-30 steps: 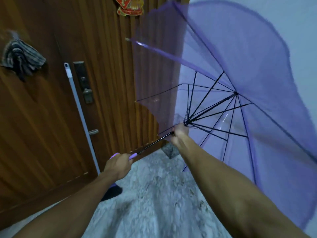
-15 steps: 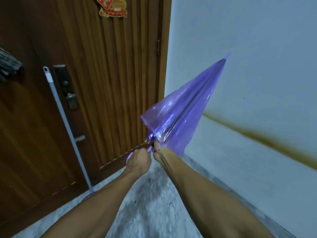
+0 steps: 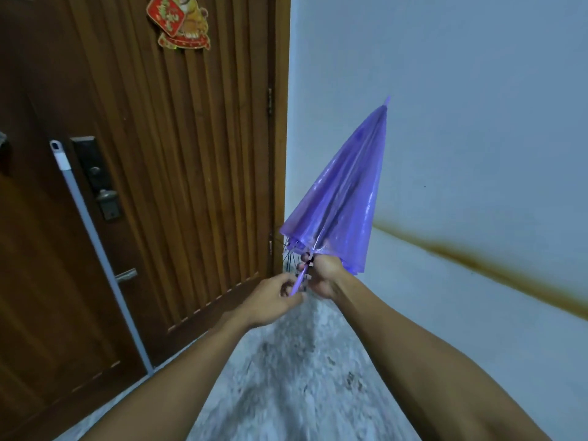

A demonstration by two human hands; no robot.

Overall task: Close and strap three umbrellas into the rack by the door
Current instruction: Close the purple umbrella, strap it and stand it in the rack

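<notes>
Ahead, from about nine to twelve o'clock, we face the wooden door (image 3: 178, 192), dark brown with vertical slats on its right panel. From twelve to four o'clock runs the pale wall (image 3: 461, 106), crossed low down by a brown smear (image 3: 483, 265) that slants toward four o'clock. Below us, at six o'clock, lies the speckled grey floor (image 3: 286, 377).

We hold the purple umbrella (image 3: 343, 198) just right of centre, in front of the corner where door meets wall. Its translucent canopy is folded down into a loose cone, not yet wrapped tight, and its tip points up toward one o'clock.

A long grey pole (image 3: 95, 246) leans against the door at nine o'clock, its white top beside the metal lock plate (image 3: 95, 176). A red and gold ornament (image 3: 178, 20) hangs on the door at eleven o'clock.

Our right hand (image 3: 324, 275) is clamped around the umbrella just beneath the canopy's hem, where the dark rib ends gather. Our left hand (image 3: 273, 297) sits just beside it at seven o'clock, its fingers pinched on the thin purple strap (image 3: 298, 283) that hangs from the canopy.
</notes>
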